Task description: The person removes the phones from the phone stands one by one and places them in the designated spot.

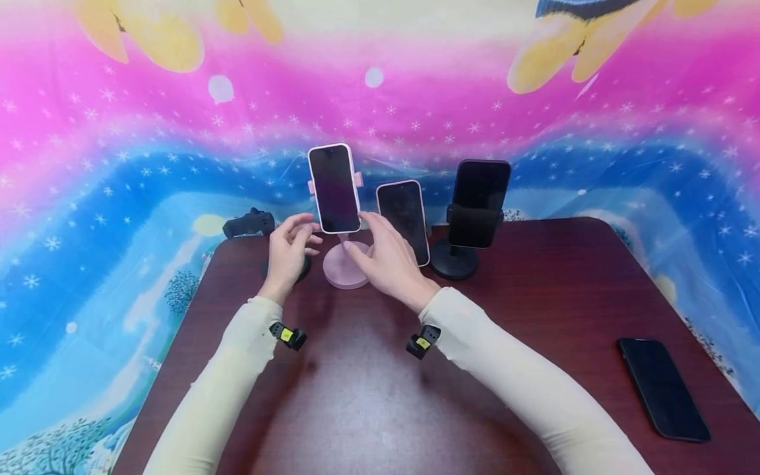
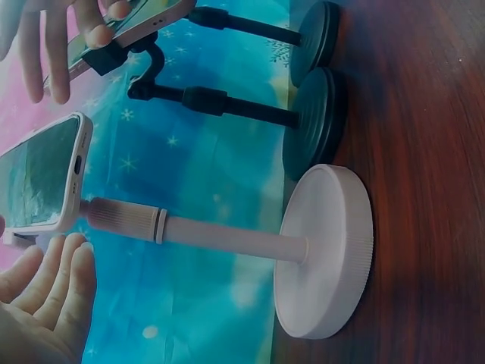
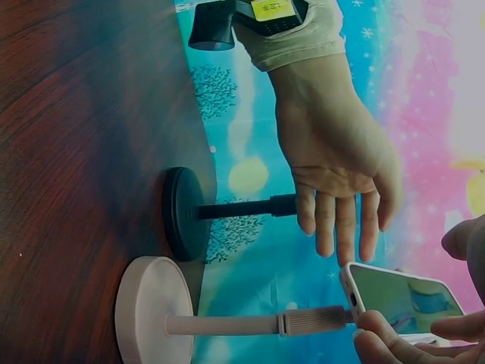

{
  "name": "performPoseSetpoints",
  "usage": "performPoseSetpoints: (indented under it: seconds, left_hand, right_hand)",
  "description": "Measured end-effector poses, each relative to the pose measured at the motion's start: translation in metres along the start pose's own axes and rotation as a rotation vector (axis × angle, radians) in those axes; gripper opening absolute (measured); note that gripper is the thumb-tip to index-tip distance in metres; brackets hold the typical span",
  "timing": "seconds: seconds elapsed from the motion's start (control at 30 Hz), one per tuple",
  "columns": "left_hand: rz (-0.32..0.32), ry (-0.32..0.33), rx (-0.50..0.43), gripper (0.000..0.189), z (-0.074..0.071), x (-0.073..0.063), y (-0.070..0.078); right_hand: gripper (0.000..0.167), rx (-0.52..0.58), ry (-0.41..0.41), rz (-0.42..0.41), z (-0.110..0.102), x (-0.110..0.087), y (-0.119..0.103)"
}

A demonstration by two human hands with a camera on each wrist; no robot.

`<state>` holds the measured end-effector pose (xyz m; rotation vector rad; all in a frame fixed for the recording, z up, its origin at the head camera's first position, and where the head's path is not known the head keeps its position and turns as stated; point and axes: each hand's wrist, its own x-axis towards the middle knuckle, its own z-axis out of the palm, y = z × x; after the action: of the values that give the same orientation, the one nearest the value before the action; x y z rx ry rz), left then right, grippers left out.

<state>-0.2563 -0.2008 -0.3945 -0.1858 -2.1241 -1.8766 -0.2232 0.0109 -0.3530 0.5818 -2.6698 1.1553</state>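
Between the left hand [image 1: 287, 251] and right hand [image 1: 392, 257], close to both, a white-cased smartphone [image 1: 336, 188] sits in a pink phone stand [image 1: 343, 269]. Both hands' fingers are loosely parted.

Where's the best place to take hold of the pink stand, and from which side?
Probably by the stem, between the base and the ribbed collar, from the front. The stem is slim, straight and upright, so the grip should wrap it easily; a black stand to its left and a phone to its right crowd the sides.

Black base [image 1: 305, 268] partly behind left hand [image 1: 287, 256]
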Motion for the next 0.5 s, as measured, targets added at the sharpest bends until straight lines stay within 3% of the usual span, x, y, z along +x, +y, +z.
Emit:
performPoseSetpoints:
  seconds: [0.5]
  left_hand:
    - [-0.002,-0.004,0.05,0.049,0.01,0.013,0.009]
  right_hand:
    - [0.085,0.054,-0.01,-0.026,-0.003,0.03,-0.013]
